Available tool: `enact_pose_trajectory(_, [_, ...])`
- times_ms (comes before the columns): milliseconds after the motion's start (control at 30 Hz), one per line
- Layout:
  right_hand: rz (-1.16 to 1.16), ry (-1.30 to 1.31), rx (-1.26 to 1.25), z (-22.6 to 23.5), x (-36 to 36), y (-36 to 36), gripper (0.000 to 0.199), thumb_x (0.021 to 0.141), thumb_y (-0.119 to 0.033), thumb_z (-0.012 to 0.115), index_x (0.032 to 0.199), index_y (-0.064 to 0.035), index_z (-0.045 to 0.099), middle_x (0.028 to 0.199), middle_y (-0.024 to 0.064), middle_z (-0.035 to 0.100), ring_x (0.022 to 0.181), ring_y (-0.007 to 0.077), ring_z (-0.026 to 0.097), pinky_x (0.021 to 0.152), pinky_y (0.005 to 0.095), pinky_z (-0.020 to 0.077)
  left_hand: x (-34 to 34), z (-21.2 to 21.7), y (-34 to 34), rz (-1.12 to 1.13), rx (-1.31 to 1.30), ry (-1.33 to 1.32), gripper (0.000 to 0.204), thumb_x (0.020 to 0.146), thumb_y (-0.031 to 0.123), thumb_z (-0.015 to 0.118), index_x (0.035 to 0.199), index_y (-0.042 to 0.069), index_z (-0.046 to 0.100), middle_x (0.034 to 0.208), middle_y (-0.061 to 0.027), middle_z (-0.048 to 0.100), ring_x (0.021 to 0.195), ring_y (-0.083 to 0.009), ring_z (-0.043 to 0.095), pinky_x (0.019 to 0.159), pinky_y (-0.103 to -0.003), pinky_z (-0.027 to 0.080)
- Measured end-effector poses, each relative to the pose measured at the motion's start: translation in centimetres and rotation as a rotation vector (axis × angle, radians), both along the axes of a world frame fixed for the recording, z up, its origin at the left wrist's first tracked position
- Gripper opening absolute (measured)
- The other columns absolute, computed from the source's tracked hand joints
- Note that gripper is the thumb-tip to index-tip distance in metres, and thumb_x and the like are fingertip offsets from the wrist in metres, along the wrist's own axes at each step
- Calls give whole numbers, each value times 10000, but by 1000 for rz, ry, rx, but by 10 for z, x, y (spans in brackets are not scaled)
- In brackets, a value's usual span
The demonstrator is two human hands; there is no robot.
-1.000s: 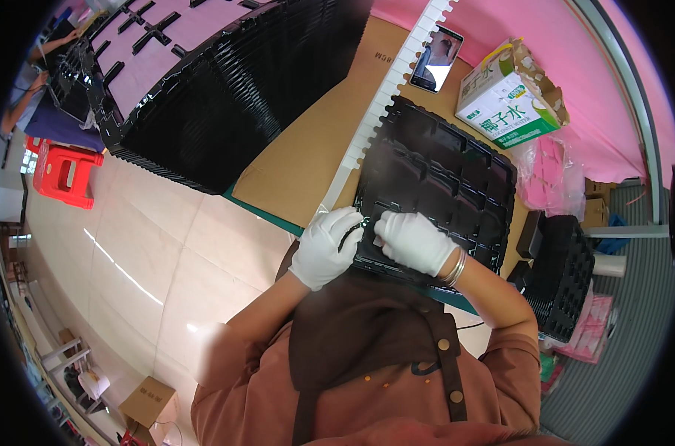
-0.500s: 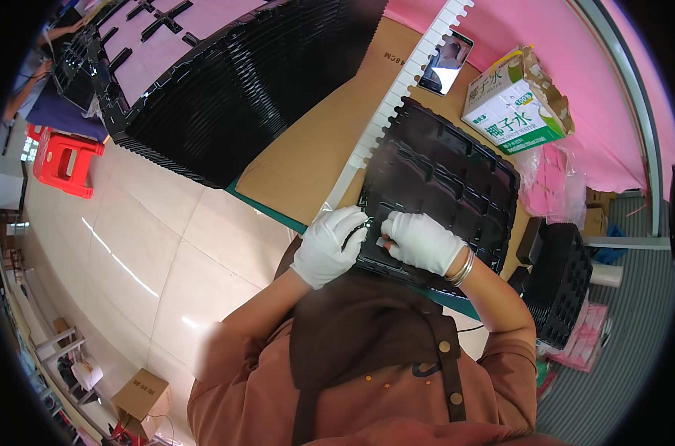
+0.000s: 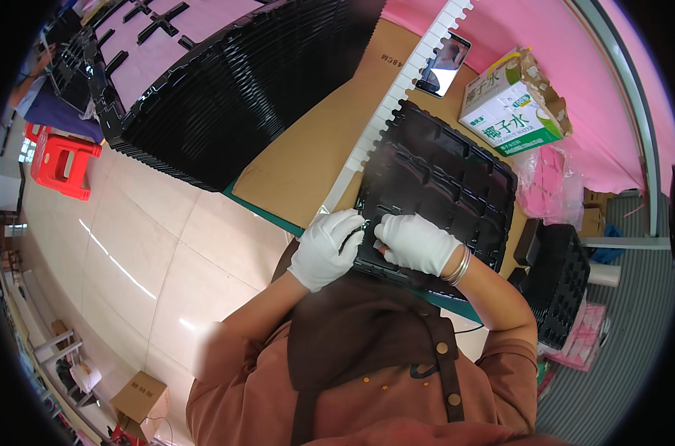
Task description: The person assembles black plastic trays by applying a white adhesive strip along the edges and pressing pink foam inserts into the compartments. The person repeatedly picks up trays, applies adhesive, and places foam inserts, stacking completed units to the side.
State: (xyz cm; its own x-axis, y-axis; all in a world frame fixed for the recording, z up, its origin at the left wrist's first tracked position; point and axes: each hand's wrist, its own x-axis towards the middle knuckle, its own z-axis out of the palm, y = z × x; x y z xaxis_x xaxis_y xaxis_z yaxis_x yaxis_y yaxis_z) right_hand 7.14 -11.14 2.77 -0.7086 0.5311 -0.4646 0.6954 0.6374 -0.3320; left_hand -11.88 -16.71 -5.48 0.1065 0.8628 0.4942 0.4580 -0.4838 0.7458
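- At the tray's eight o'clock edge, the white-gloved left hand (image 3: pixel 325 251) is curled, thumb and fingers bent toward each other; whether anything sits between their tips I cannot tell.
- Over the tray's near part, toward seven o'clock, the gloved right hand (image 3: pixel 419 244) has its fingers folded inward; its tips are largely hidden, so I cannot tell what it grips.
- Directly before the person lies the black moulded tray (image 3: pixel 445 143), flat on brown cardboard (image 3: pixel 308 141).
- Along its ten o'clock side runs a white toothed strip (image 3: pixel 388 111).
- Beyond, a phone (image 3: pixel 444 65) lies at twelve o'clock, a carton (image 3: pixel 514 108) at one.
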Motion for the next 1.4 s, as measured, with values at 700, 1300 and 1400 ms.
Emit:
enact_pose_trajectory(700, [-101,124,-14,2,7,3,232,877,-212,628,839,14,594,813,202,625,764,360,653,682,439,537,-2,-1,0,-31,16,6,265,781,25,711,1036,46,644,1002,-128,668,851,-327,644,760,-402,517])
enact_pose_trajectory(1300, [58,-20,24,7,-7,5,199,864,-192,625,852,7,618,787,179,643,741,351,669,674,436,547,-2,-2,0,-37,7,24,278,783,36,709,1052,41,637,1009,-140,662,858,-333,646,762,-410,526])
enact_pose_trajectory(1400, [81,2,47,2,-5,6,185,852,-180,627,861,5,627,783,176,644,741,344,677,669,427,549,-1,1,0,-13,15,27,249,787,45,703,1028,42,640,990,-130,662,834,-326,642,745,-405,524])
